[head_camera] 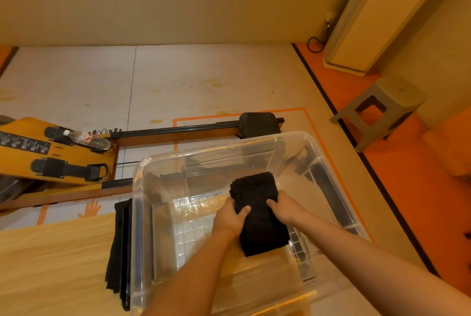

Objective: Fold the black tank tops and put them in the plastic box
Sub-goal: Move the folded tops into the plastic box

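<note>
Wooden table [51, 252]: pale grain, bearing the box. Rowing machine [38, 160]: wooden frame, black foot straps, laid on the floor beyond the table; white print is borne on a black panel, too small to be read. Clear plastic box [140, 226]: open-topped, a small sticker at its far left corner, illegible. Grey plastic stool [382, 109]: stood on orange flooring, far right. Folded black tank top [257, 216]: held inside the box, toward its right side. Black garment [118, 246]: laid on the table against the box's left wall. Left hand [229, 218] and right hand [286, 207]: curled round opposite edges of the tank top, thumbs on top. Water bottle [89, 140]: laid on the rower, red-and-white label unreadable.
</note>
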Motion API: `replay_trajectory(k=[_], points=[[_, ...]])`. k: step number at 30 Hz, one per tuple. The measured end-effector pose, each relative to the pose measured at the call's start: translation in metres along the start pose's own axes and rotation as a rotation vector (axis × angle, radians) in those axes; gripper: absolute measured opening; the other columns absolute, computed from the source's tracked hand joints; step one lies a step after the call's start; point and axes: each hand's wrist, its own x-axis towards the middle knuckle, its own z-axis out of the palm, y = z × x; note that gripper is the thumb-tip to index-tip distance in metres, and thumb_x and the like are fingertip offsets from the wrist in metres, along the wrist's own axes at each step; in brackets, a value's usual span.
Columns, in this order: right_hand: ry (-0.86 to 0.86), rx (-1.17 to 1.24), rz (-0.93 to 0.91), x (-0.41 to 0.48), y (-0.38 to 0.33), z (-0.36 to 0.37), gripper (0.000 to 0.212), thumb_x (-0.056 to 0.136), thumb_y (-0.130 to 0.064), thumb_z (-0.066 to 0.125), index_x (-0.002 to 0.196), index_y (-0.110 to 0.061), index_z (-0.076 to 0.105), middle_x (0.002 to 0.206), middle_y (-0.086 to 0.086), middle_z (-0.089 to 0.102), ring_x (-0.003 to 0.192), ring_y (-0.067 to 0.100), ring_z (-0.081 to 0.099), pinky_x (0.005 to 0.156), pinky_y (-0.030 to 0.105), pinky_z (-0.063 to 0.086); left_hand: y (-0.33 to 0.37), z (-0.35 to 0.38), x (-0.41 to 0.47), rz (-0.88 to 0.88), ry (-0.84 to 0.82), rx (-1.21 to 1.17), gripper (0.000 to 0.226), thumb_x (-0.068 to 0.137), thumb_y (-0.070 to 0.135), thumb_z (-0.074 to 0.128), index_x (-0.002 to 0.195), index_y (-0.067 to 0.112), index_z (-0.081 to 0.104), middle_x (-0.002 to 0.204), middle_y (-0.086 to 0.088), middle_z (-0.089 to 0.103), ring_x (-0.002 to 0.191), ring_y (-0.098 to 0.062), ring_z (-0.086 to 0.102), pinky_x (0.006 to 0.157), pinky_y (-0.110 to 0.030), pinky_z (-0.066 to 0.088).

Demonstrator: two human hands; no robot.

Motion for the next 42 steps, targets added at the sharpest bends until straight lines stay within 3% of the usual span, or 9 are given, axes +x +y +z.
replay_trajectory(k=[8, 11, 14, 19, 25, 31, 36, 39, 42], points=[[0.188, -0.3, -0.092, -0.031, 0.011, 0.003, 0.081, 0.093, -0.033, 0.057, 0.151, -0.007, 0.007, 0.147, 0.015, 0.031, 0.129, 0.028, 0.043, 0.103, 0.035, 0.043, 0.021, 0.03, 0.011, -0.03, -0.038, -0.046, 0.031, 0.095, 0.036, 0.057, 0.113, 0.012, 0.047, 0.102, -0.002, 0.054, 0.103, -0.024, 0.057, 0.074, -0.025, 0.043], [0.277, -0.648, -0.311, -0.041, 0.006, 0.001, 0.089, 0.096, -0.035, 0.051, 0.151, -0.007, -0.014, 0.16, 0.015, -0.006, 0.148, 0.029, -0.003, 0.12, 0.037, 0.005, 0.02, 0.034, 0.011, -0.047, -0.061, -0.09, 0.028, 0.095, 0.034, 0.057, 0.105, 0.013, 0.041, 0.089, 0.002, 0.049, 0.086, -0.016, 0.051, 0.059, -0.019, 0.039], [0.164, -0.855, -0.445, -0.034, 0.007, -0.006, 0.091, 0.096, -0.043, 0.048, 0.149, -0.008, -0.017, 0.157, 0.011, -0.024, 0.14, 0.023, -0.029, 0.111, 0.036, -0.017, 0.02, 0.032, 0.012, -0.032, -0.082, -0.115, 0.03, 0.096, 0.03, 0.056, 0.114, 0.011, 0.043, 0.098, 0.0, 0.052, 0.093, -0.019, 0.056, 0.057, -0.014, 0.039], [-0.054, -0.914, -0.343, -0.016, 0.019, -0.002, 0.092, 0.095, -0.059, 0.039, 0.149, -0.013, -0.019, 0.154, 0.012, -0.031, 0.14, 0.029, -0.032, 0.112, 0.039, -0.016, 0.014, 0.027, 0.016, -0.068, -0.091, -0.13, 0.022, 0.094, 0.029, 0.06, 0.089, 0.019, 0.041, 0.107, -0.011, 0.062, 0.093, -0.027, 0.064, 0.077, -0.039, 0.057], [-0.085, -0.889, -0.275, -0.012, 0.014, 0.008, 0.088, 0.096, -0.059, 0.033, 0.148, -0.014, -0.022, 0.152, 0.014, -0.035, 0.137, 0.031, -0.036, 0.114, 0.046, -0.015, 0.019, 0.022, 0.007, 0.031, -0.118, -0.062, 0.036, 0.096, 0.022, 0.056, 0.128, 0.01, 0.043, 0.121, -0.013, 0.06, 0.109, -0.028, 0.06, 0.084, -0.033, 0.051], [-0.103, -0.645, -0.259, -0.025, 0.003, -0.002, 0.086, 0.097, -0.051, 0.041, 0.15, -0.019, -0.02, 0.156, 0.008, -0.029, 0.142, 0.026, -0.028, 0.118, 0.045, -0.008, 0.024, 0.019, 0.007, 0.078, -0.143, -0.04, 0.036, 0.096, 0.016, 0.056, 0.129, 0.011, 0.044, 0.119, -0.018, 0.06, 0.109, -0.036, 0.06, 0.079, -0.035, 0.05], [-0.057, -0.616, -0.309, -0.048, -0.005, -0.013, 0.084, 0.098, -0.046, 0.043, 0.15, -0.019, -0.018, 0.156, 0.006, -0.03, 0.142, 0.024, -0.028, 0.118, 0.042, -0.007, 0.033, 0.014, 0.0, 0.081, -0.128, 0.081, 0.047, 0.097, 0.022, 0.054, 0.14, 0.012, 0.038, 0.132, -0.011, 0.055, 0.12, -0.026, 0.054, 0.093, -0.032, 0.044], [0.068, -0.639, -0.441, -0.069, -0.011, -0.021, 0.079, 0.099, -0.045, 0.04, 0.152, -0.021, -0.014, 0.157, 0.005, -0.027, 0.143, 0.023, -0.028, 0.118, 0.04, -0.009, 0.042, -0.003, -0.021, 0.132, -0.14, 0.39, 0.055, 0.098, 0.035, 0.05, 0.144, 0.012, 0.03, 0.138, -0.012, 0.052, 0.123, -0.028, 0.052, 0.095, -0.035, 0.043], [0.222, -0.668, -0.556, -0.091, -0.017, -0.028, 0.076, 0.1, -0.047, 0.036, 0.151, -0.022, -0.014, 0.157, 0.005, -0.026, 0.142, 0.023, -0.029, 0.116, 0.038, -0.01, 0.042, -0.042, -0.056, 0.233, 0.092, 0.775, 0.054, 0.098, 0.045, 0.046, 0.14, 0.013, 0.037, 0.137, -0.01, 0.053, 0.122, -0.028, 0.052, 0.096, -0.038, 0.042]])
